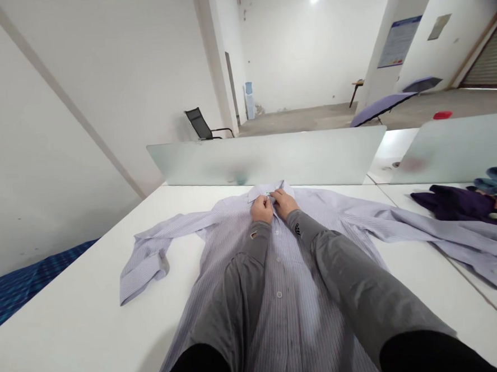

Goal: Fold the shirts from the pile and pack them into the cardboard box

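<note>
Lavender striped button-up shirt (288, 279) lay spread on white worktop (84, 331), collar (255, 192) under left hand (262, 210) and right hand (285, 204), both pinched on fabric, close together.

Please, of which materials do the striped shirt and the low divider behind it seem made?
Striped shirt: matte cloth, perhaps cotton or a blend, as it folds and wrinkles softly.
Low divider: frosted glass or acrylic; only blurred shapes show through it.

We see the shirt (288, 279) in thin, matt woven cloth with smooth, plastic-looking buttons (279, 294), the forearm sleeves (355, 280) in slightly shiny fabric, a smooth desk (80, 320), and a frosted, glass-like partition (280, 156).
</note>
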Tool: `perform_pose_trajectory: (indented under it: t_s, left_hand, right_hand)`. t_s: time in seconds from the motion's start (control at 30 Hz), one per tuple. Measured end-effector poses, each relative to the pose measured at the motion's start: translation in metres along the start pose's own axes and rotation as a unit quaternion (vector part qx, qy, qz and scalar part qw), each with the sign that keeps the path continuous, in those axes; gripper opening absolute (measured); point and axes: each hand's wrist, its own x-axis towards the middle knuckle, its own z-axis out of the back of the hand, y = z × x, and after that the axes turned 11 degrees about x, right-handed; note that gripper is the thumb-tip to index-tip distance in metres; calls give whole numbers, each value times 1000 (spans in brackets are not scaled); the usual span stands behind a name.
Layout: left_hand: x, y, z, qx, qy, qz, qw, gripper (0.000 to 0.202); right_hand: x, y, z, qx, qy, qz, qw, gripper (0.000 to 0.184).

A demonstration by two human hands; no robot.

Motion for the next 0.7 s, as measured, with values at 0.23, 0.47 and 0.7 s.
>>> perform_pose_trajectory:
  t_s: [0.23,0.47,0.7]
  left_hand:
    - [-3,-2,-5,41,76,-108,990,21]
    - [-7,-3,-11,97,133,-200,966,27]
    - [-8,-8,8,117,203,-235,943,36]
  right_hand:
    - [0,-12,-3,65,-41,-39,996,64]
    - [-44,-2,16,68,-58,-103,991,58]
    - [-174,12,36,-46,102,19,994,56]
